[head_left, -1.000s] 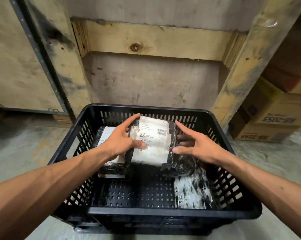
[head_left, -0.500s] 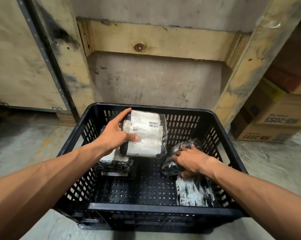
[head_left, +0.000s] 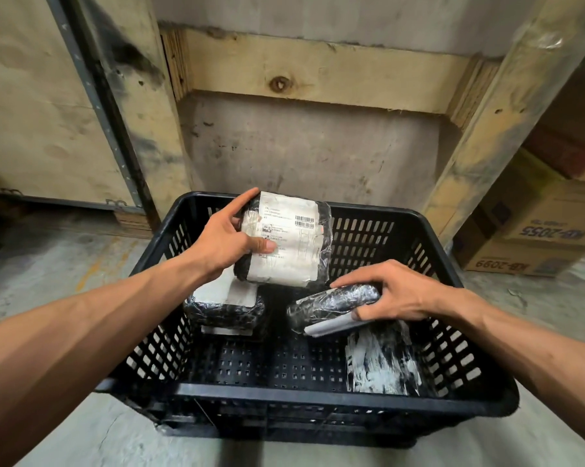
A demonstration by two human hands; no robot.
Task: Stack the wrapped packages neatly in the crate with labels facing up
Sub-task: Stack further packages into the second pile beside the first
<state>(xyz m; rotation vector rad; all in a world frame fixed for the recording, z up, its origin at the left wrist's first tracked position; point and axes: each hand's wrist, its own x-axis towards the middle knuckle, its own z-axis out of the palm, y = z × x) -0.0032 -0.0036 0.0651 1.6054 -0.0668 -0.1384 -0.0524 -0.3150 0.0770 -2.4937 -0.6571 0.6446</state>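
Observation:
A black slotted plastic crate [head_left: 318, 396] stands on the concrete floor in front of me. My left hand [head_left: 227, 241] grips a black-wrapped package with a white barcode label [head_left: 291, 244], held label up above the crate's back left. Below it another labelled package [head_left: 223, 301] rests in the crate on the left. My right hand [head_left: 398, 291] holds a smaller black-wrapped package [head_left: 334, 301] tilted on edge, its white label showing underneath. A flat package with smeared white wrap [head_left: 382, 362] lies on the crate floor at the right.
A wooden pallet frame [head_left: 318, 72] leans against the wall right behind the crate. Cardboard boxes [head_left: 536, 237] are stacked at the right. A plywood panel with a metal strip [head_left: 92, 96] stands at the left. Concrete floor surrounds the crate.
My left hand has lifted the labelled package higher and back. My right hand has left that package, gone down to the smaller one and raised it on edge off the crate floor.

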